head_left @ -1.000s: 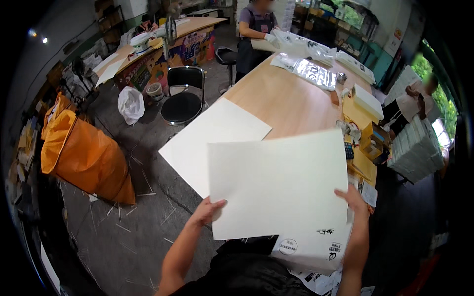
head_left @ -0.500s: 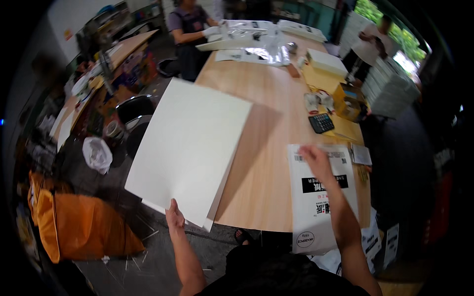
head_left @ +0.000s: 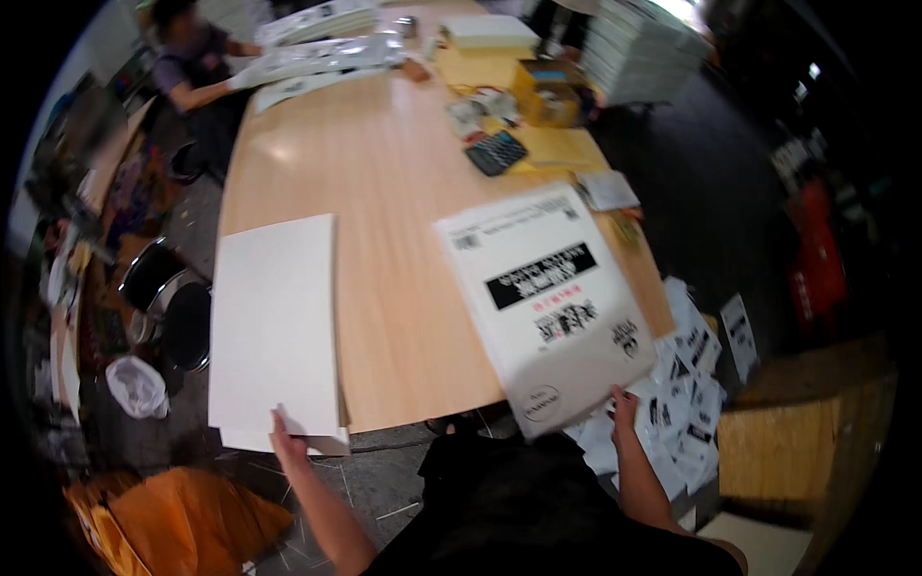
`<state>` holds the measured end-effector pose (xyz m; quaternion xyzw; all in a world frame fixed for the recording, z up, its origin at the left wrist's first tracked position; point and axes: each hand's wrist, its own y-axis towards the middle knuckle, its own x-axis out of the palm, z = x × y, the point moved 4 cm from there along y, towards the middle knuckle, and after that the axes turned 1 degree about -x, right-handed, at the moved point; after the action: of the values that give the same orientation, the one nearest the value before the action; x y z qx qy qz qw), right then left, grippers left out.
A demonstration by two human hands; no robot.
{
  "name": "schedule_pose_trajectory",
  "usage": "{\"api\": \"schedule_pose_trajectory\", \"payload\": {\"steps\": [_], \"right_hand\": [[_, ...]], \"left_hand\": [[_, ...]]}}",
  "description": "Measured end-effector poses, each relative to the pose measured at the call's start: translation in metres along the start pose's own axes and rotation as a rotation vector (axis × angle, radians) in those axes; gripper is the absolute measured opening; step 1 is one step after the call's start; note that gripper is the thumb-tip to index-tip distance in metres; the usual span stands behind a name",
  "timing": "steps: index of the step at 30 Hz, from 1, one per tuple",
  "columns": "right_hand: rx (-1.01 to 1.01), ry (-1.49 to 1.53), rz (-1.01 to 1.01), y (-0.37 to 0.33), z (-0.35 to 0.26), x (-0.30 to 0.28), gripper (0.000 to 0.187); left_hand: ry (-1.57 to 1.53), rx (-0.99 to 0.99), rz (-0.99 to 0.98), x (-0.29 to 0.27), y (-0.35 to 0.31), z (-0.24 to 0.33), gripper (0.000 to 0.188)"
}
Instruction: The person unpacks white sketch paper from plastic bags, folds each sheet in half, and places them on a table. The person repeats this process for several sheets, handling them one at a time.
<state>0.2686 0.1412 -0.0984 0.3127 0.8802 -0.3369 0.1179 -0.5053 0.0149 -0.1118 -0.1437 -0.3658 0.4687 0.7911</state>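
Note:
A stack of large white paper sheets (head_left: 274, 317) lies on the table's left side, its near edge jutting past the table's edge. My left hand (head_left: 288, 444) grips that near edge, thumb on top and fingers hidden beneath. On the right, a flat white printed plastic packaging bag (head_left: 552, 370) rests slantwise on the table, its near end over the edge. My right hand (head_left: 622, 411) pinches the bag's lower right corner, thumb on top. Whether anything is inside the bag cannot be seen.
Beyond the bag on the wooden table (head_left: 384, 221) lie a calculator (head_left: 496, 154), a notepad (head_left: 609, 190) and a yellow box (head_left: 549, 91). More bags (head_left: 687, 413) heap at right. An orange sack (head_left: 178, 518) and stool (head_left: 187, 326) stand left. A person (head_left: 197, 72) works at the far left.
The paper stack was held up slanting and now lies on the table. My right hand, raised and blurred above the bag before, now grips its near corner. The view has swung right.

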Motion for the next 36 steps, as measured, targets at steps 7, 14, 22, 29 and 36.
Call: {"api": "schedule_pose_trajectory", "payload": {"steps": [7,14,22,29,36], "right_hand": [[0.382,0.771,-0.810,0.006,0.007,0.021,0.069],[0.457,0.587,-0.912,0.019,0.023,-0.019,0.054],[0.258,0.259,-1.051,0.005,-0.035,-0.047,0.042],[0.238,0.011,-1.028,-0.032,-0.038,0.000,0.050],[-0.002,-0.437,-1.120,-0.034,-0.041,-0.011,0.085]], "left_hand": [[0.280,0.191,0.307,-0.033,-0.032,0.028,0.038],[0.811,0.142,-0.262,0.163,-0.213,-0.187,0.026],[0.911,-0.277,-0.535,0.225,-0.309,-0.329,0.037],[1.279,0.191,-0.392,0.221,-0.255,-0.276,0.039],[1.671,0.952,-0.646,0.278,-0.350,-0.249,0.065]]}}
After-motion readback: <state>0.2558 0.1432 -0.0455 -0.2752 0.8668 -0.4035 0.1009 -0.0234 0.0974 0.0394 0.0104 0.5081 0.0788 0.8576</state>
